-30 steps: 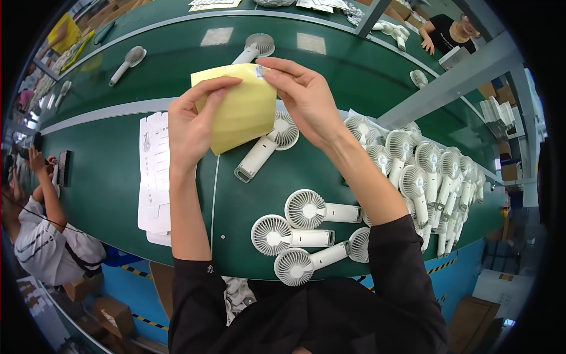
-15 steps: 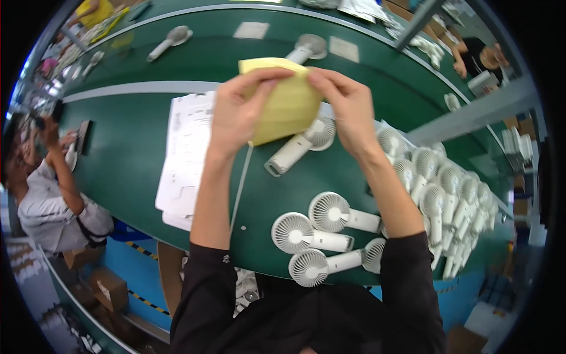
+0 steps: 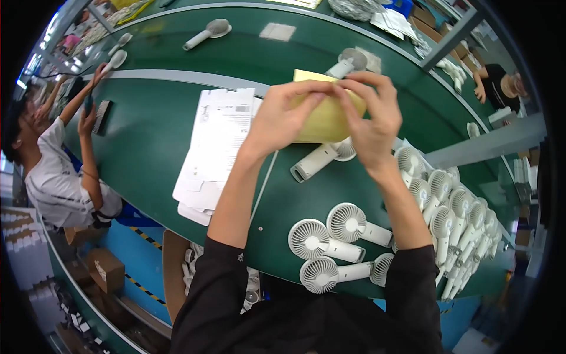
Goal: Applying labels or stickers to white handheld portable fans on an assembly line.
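Note:
In front of me both hands hold up a limp yellow sheet (image 3: pixel 328 123). My left hand (image 3: pixel 283 118) pinches its upper edge between thumb and fingers. Close beside it, my right hand (image 3: pixel 376 121) has thumb and index finger pressed together at the same edge, its other fingers bent. What lies between those fingertips is too small to make out. Just under the sheet a white handheld fan (image 3: pixel 315 163) lies on the green table, its head partly covered. Several more white fans (image 3: pixel 346 222) lie nearer to me, below my right forearm.
White flattened cartons (image 3: pixel 215 141) are stacked left of my left arm. Many fans (image 3: pixel 454 218) are piled at the right, beside a grey metal post (image 3: pixel 489 141). Beyond a grey rail, single fans (image 3: pixel 210 32) lie on a green belt. A co-worker (image 3: pixel 71 171) sits at the left.
My right hand has moved in toward my left along the sheet's top edge. The view has shifted, so the table appears further right. The co-worker at the left has raised a fan.

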The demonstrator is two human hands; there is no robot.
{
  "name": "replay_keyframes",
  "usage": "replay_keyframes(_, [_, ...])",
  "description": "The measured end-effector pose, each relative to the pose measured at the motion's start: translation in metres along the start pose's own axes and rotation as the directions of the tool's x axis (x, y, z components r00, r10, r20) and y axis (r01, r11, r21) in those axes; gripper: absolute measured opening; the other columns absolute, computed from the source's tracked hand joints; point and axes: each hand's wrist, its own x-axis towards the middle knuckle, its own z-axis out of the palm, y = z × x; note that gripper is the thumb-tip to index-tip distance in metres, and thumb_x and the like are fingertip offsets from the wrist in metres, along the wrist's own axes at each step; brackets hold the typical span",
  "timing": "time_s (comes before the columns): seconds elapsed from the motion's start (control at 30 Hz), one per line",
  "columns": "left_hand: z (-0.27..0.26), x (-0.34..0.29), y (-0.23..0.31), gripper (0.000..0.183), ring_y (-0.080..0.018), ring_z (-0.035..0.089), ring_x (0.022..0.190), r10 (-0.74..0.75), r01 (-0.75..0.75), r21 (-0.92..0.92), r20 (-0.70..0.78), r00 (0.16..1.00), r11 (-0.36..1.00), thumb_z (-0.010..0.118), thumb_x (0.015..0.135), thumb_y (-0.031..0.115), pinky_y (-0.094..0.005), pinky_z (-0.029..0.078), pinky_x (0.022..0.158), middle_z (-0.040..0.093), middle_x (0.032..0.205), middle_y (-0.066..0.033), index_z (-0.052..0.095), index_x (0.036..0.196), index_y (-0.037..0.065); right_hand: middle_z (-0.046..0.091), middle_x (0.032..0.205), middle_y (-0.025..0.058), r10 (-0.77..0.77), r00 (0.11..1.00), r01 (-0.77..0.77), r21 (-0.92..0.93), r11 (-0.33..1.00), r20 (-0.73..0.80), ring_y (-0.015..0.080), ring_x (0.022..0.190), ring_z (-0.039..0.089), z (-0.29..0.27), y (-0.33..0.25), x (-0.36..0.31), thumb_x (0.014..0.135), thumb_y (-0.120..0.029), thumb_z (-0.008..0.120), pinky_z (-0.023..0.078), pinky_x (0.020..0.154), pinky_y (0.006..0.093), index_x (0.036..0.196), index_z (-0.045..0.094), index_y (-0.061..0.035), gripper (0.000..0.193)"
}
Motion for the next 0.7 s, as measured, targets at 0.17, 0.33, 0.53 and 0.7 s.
replay_keyframes(0.17, [-0.008,0.001,-0.007,0.021,-0.0131,0.065,0.091,-0.108,0.108,0.004,-0.068,0.992,0.994,0.057,0.098,0.009,-0.0268,0.050,0.084,0.073,0.098,-0.0074,0.070,0.110,-0.002,0.065,0.100,0.0055,-0.125,0.990,0.129,-0.069,0.989,0.069,0.0229,0.093,0.061,0.004,0.000,-0.003,0.074,-0.004,0.081,0.046,0.083,0.0339,0.099,0.074,-0.0087,0.026])
replay_keyframes(0.33, [-0.008,0.000,-0.004,0.021,-0.0121,0.064,0.093,-0.062,0.068,0.127,-0.053,0.997,0.990,0.058,0.097,0.007,-0.0267,0.050,0.087,0.071,0.102,-0.0058,0.069,0.111,-0.002,0.065,0.102,0.0071,0.248,0.956,-0.275,0.186,0.943,0.157,0.0194,0.090,0.062,-0.002,0.007,-0.006,0.086,-0.010,0.075,0.046,0.084,0.0292,0.102,0.073,-0.0063,0.017])
replay_keyframes(0.53, [-0.005,0.003,-0.016,0.020,-0.0143,0.065,0.092,-0.038,0.036,0.158,0.010,0.999,0.987,0.056,0.097,0.007,-0.0281,0.050,0.086,0.073,0.097,-0.0073,0.070,0.109,0.000,0.068,0.097,0.0022,0.408,0.809,-0.569,0.393,0.722,0.423,0.0103,0.090,0.058,-0.016,0.020,-0.004,0.089,-0.013,0.073,0.044,0.086,0.0245,0.097,0.070,0.0012,0.016])
replay_keyframes(0.7, [-0.019,0.006,-0.017,0.021,-0.0117,0.064,0.087,0.119,-0.051,0.331,-0.188,0.975,0.942,0.056,0.098,0.010,-0.0258,0.049,0.084,0.074,0.096,-0.0060,0.072,0.109,0.003,0.070,0.096,0.0041,0.675,0.579,-0.809,0.223,0.543,0.457,0.0088,0.090,0.061,-0.031,0.037,-0.034,0.090,-0.016,0.072,0.046,0.083,0.0233,0.102,0.071,0.0009,0.021])
